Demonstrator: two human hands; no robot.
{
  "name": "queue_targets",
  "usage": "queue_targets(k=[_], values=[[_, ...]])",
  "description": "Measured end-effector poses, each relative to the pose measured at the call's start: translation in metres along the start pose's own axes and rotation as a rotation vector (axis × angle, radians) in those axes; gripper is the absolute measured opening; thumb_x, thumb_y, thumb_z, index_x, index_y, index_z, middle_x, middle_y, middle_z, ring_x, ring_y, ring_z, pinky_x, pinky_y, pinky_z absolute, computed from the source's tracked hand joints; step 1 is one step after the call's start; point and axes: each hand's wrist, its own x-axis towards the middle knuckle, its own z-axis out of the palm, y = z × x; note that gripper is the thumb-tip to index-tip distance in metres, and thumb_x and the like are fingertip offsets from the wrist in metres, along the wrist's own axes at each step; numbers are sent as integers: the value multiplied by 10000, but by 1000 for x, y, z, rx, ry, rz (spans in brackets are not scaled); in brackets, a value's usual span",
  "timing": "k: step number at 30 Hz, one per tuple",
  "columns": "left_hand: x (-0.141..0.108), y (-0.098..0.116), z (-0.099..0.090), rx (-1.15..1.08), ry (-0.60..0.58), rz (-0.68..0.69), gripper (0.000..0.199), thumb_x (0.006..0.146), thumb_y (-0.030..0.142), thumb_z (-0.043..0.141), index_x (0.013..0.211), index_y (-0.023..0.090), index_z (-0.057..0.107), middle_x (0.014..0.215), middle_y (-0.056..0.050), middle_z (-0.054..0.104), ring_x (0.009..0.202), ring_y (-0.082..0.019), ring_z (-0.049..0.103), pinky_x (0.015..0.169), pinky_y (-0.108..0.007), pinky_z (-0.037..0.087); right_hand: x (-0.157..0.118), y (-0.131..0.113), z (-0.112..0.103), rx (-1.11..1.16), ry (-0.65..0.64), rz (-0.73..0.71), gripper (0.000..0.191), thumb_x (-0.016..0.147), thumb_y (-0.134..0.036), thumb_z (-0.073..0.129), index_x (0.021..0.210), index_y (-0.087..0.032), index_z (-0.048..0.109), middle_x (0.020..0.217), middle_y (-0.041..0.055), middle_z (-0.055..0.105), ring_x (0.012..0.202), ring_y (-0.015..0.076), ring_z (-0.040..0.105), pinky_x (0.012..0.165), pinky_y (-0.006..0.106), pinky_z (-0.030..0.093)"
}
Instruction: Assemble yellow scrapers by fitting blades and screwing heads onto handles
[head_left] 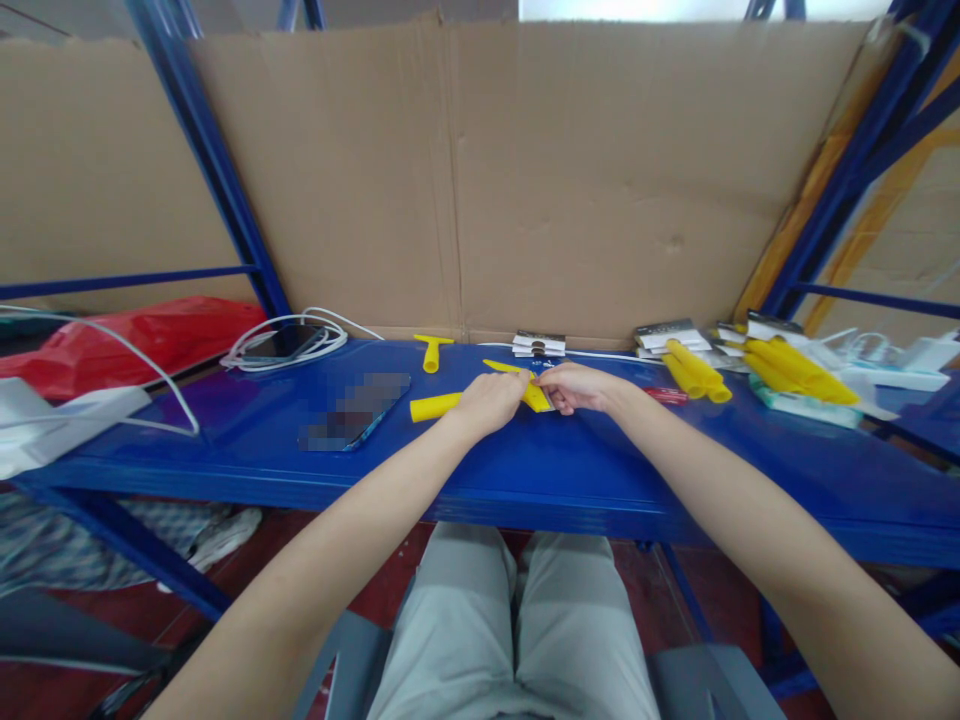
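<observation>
My left hand [493,400] is closed around a yellow T-shaped tool [435,406], whose tubular handle sticks out to the left over the blue table [285,470]. The tool's wide yellow head shows between my two hands. My right hand [576,387] has its fingers pinched at the head's right end, where a small pale piece shows at the edge. That piece is too small to name. Behind my left hand another yellow T-shaped tool [432,353] lies on the table. A stack of white cards with a black clip [538,345] stands just behind my hands.
A phone with a blurred screen [356,410] lies left of my hands. Farther left are a coiled white cable [330,340] and a red bag [150,340]. On the right lie yellow tools [696,372], more yellow tools [802,370] and a red item [666,396]. Cardboard [525,180] stands behind.
</observation>
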Motion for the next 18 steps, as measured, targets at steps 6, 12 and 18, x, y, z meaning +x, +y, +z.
queue_targets(k=[6,12,18], values=[[0,-2,-2,-16,20,-19,348,880,131,380,1200,124,518,1067,-151,654,995,-255,633,814,-363,500,3,3,-1,-17,17,-17,257,851,-229,523,606,-166,475,387,-46,421,329,62,378,329,168,303],[1,-5,-2,-55,61,-60,364,849,121,411,1177,170,562,1072,-115,662,987,-246,633,823,-356,499,-3,-5,-10,-135,128,-101,203,820,-235,585,647,-156,514,464,-34,478,377,54,420,343,168,292],[1,-10,-2,-80,111,-98,365,825,107,423,1148,179,578,1079,-101,659,1001,-255,624,830,-369,496,-5,-3,-43,-201,483,-147,190,787,-189,629,641,-158,511,505,-34,498,385,43,419,356,167,302]])
